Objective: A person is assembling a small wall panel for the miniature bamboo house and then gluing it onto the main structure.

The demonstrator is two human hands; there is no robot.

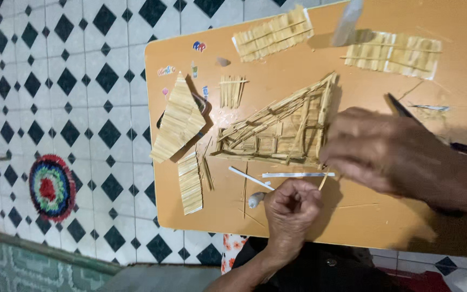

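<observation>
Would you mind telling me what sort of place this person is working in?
Probably a home, used for craft work: a low orange table bearing a stick-built model frame stands on a diamond-patterned tiled floor with a round woven mat.

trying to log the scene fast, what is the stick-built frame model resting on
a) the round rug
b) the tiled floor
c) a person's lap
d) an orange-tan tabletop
d: the triangular stick frame lies flat on the orange-tan tabletop, with the black-and-white tiled floor and the round rug off to the side, beyond the table's edge.
</observation>
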